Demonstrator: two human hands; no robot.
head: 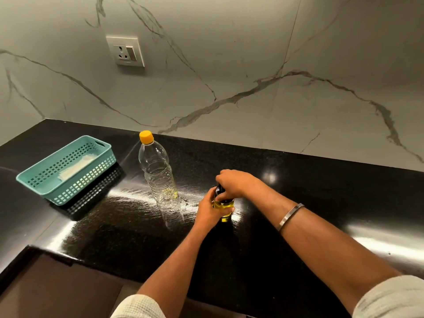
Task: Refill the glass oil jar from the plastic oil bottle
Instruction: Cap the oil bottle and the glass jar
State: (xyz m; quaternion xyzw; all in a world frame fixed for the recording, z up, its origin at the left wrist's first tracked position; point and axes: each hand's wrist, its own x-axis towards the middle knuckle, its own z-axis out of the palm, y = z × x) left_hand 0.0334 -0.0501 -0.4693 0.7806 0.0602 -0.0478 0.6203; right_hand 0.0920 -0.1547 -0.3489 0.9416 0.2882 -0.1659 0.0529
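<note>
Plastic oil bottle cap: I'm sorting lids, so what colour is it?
Yellow-orange, on the clear plastic oil bottle's cap; the head view shows it best.

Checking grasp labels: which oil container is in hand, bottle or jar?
The glass oil jar: left hand grips its body, right hand its dark top. The yellow-capped plastic oil bottle stands untouched beside it.

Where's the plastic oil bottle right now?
In the head view the plastic oil bottle stands upright and capped on the black counter, left of the glass jar in both hands, right of the teal basket.
</note>
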